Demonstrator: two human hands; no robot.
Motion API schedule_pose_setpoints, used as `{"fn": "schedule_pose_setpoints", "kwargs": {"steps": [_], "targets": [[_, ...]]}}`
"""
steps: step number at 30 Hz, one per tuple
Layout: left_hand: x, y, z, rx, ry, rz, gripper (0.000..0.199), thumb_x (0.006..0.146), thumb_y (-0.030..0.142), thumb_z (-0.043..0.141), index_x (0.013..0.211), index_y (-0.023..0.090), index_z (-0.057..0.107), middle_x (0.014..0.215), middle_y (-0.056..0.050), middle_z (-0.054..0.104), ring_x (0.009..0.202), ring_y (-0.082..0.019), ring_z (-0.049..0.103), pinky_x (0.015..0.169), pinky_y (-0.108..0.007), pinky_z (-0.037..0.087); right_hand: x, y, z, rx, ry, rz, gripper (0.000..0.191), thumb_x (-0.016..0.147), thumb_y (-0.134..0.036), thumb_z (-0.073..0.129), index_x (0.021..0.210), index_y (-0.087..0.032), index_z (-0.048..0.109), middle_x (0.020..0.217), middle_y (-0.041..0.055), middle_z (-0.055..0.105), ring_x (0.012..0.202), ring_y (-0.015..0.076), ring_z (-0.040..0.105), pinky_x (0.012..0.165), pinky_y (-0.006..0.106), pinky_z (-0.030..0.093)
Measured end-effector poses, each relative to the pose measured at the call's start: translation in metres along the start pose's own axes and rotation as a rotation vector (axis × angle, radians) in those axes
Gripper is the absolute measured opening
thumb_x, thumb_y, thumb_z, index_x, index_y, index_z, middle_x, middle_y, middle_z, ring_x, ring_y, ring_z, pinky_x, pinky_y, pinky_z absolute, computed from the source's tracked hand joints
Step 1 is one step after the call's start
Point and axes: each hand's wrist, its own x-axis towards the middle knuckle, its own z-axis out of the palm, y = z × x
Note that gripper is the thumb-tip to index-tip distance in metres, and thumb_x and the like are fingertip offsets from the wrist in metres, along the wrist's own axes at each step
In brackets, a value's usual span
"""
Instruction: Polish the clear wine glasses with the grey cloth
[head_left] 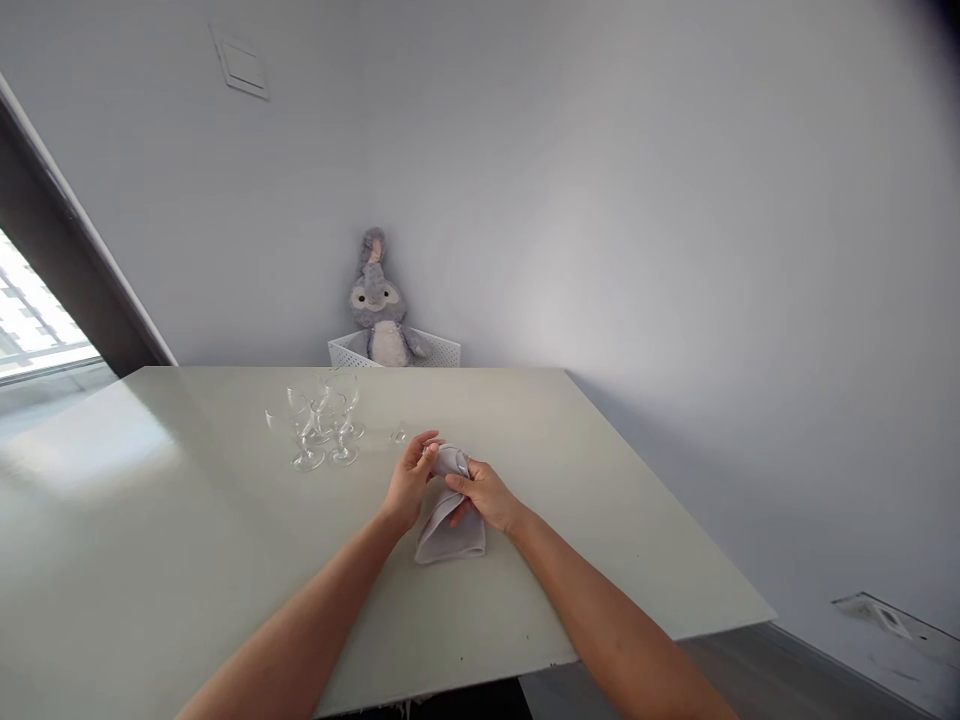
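Note:
A pale grey cloth (pixel 450 543) is bunched between my two hands above the table, and its lower end hangs down towards the tabletop. My left hand (pixel 409 482) grips the cloth's upper left side, thumb on top. From the right, my right hand (pixel 486 494) pinches the same cloth, with some fingers inside its fold. A shiny curved edge shows at the cloth's upper part; whether a glass is inside I cannot tell. Just beyond my left hand is a small clear glass piece (pixel 398 433), too faint to name. Several clear stemmed glasses (pixel 343 453) stand upright in a group to the left.
The pale table (pixel 600 540) has its front edge close to my forearms and its right edge slanting away. Behind its far edge, a grey plush toy (pixel 388 342) sits in a white perforated basket (pixel 444 351). Walls rise behind and right; a window (pixel 37 310) is at left.

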Motion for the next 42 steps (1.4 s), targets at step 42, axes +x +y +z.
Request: {"fn": "schedule_pose_setpoints", "kwargs": {"steps": [42], "targets": [[-0.053, -0.025, 0.034, 1.079, -0.338, 1.071, 0.012, 0.076, 0.016, 0.053, 0.084, 0.023, 0.058, 0.081, -0.003, 0.057, 0.075, -0.015, 0.048, 0.072, -0.031, 0.039, -0.007, -0.027, 0.013, 0.485, 0.445, -0.103, 0.034, 0.070, -0.048, 0.060, 0.086, -0.020, 0.050, 0.049, -0.0052, 0.049, 0.041, 0.0117, 0.049, 0.042, 0.025, 0.041]]}}
